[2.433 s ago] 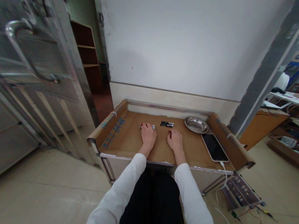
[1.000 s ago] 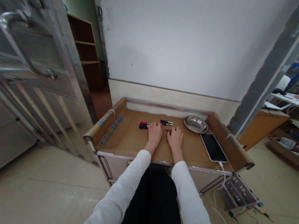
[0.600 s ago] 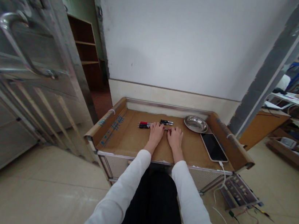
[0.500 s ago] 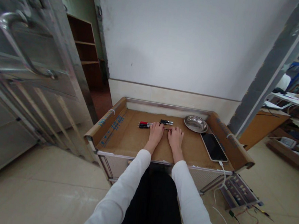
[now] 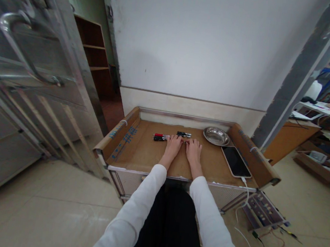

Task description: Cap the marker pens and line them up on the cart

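Observation:
My left hand (image 5: 173, 145) and my right hand (image 5: 193, 149) lie close together over the cardboard-covered cart top (image 5: 145, 157). Both have bent fingers, drawn in toward a small thin dark piece in the narrow gap between them. My fingers cover most of that piece, so its kind does not show. Just left of my left hand is a group of red and black handled pieces (image 5: 159, 138), partly hidden by the fingers. Beyond both hands lies a short black piece with a shiny end (image 5: 183, 134).
A round metal dish (image 5: 216, 136) stands at the back right. In front of it lies a phone (image 5: 236, 162) with a white cable (image 5: 247, 197) plugged in. Raised sides bound the cart top. An electrical box (image 5: 265, 211) and loose wires are on the floor at right.
My hands have shifted very slightly, and less of the thin piece shows between the fingertips. The other things on the cart stay where they were.

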Action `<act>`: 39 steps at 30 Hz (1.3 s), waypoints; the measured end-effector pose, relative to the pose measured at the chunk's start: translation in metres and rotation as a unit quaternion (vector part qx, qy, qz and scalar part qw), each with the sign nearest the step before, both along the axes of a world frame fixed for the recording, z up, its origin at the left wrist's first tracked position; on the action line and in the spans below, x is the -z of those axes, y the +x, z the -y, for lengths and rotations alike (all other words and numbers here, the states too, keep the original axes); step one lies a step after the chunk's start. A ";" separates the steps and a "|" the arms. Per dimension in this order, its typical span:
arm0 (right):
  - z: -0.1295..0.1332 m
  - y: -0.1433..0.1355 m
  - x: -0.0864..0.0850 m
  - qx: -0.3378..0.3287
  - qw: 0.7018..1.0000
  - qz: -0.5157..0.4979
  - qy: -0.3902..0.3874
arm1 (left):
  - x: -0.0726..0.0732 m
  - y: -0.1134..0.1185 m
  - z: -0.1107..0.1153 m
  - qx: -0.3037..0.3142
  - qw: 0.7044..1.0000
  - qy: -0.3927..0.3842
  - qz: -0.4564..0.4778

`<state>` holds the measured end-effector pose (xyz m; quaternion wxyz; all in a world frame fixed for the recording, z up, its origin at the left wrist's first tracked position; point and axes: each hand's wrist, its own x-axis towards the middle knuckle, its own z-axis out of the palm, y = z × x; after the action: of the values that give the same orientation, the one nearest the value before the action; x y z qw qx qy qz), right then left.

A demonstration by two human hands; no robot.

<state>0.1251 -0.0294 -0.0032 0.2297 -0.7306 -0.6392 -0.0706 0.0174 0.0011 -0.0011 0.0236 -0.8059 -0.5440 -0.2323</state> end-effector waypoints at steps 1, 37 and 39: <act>0.000 0.000 0.000 -0.007 1.000 -0.004 0.000 | -0.001 0.000 0.000 0.005 1.000 -0.005 0.001; 0.001 0.002 -0.001 0.019 0.991 -0.079 0.105 | 0.007 0.005 0.001 0.060 0.997 0.027 -0.030; 0.002 0.003 -0.001 0.024 0.990 -0.081 0.108 | 0.007 0.004 0.000 0.072 0.996 0.026 -0.034</act>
<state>0.1281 -0.0309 -0.0023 0.3568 -0.7199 -0.5892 -0.0854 0.0213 0.0011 -0.0085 0.0461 -0.8497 -0.4770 -0.2199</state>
